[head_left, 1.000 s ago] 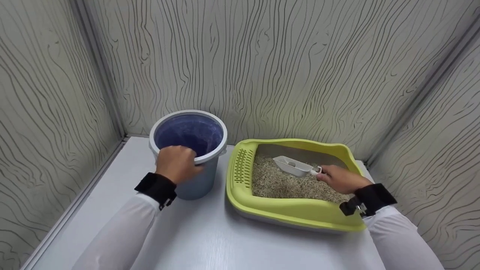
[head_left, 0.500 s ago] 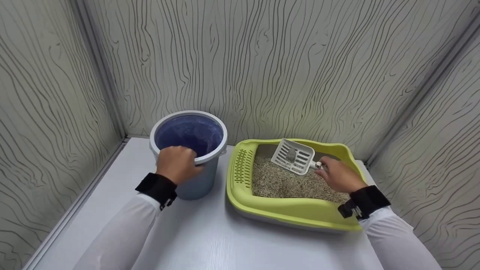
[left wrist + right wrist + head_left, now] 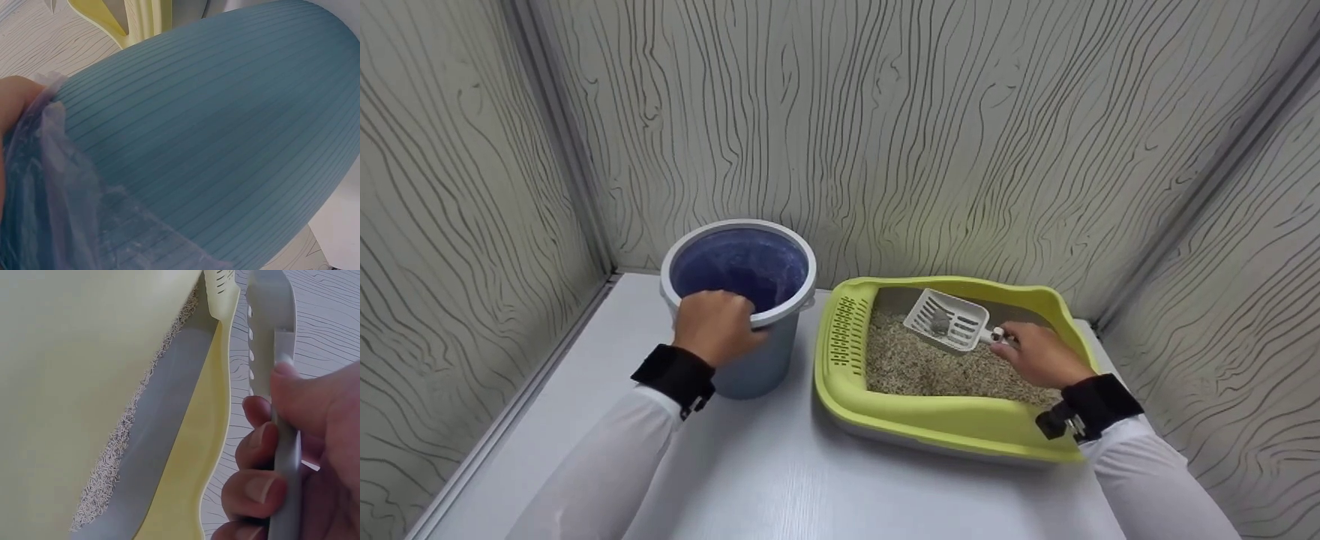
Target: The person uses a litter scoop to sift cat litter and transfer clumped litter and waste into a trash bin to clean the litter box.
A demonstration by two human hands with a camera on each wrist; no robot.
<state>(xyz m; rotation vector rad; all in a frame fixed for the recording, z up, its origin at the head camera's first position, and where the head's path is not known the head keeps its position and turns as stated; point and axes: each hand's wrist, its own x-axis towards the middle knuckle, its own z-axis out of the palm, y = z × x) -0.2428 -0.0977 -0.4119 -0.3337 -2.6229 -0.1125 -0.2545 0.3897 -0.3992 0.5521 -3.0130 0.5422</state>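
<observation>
My left hand [image 3: 714, 326] grips the near rim of a blue-grey trash bin [image 3: 761, 367], its fingers curled over the edge. A translucent plastic liner [image 3: 73, 174] hangs over the bin's ribbed outside by that hand in the left wrist view. Farther right, my right hand [image 3: 1044, 356] holds a white slotted litter scoop [image 3: 960, 332] by its handle, fingers wrapped round it in the right wrist view. One grey clump [image 3: 940, 322] lies in the scoop. Beneath it is tan litter [image 3: 937, 377] in a yellow-green litter box [image 3: 930, 420].
Bin and box stand side by side on a white tabletop [image 3: 780, 480], with a narrow gap between them. A wood-patterned wall [image 3: 840, 135] rises close behind, and side panels flank the table left and right. The box has a perforated ledge [image 3: 846, 337] on its left.
The scoop first turned from nearly edge-on to tilted toward me, showing its slotted bottom, then dipped slightly flatter; the clump shifted inside it. My left hand stays on the bin rim.
</observation>
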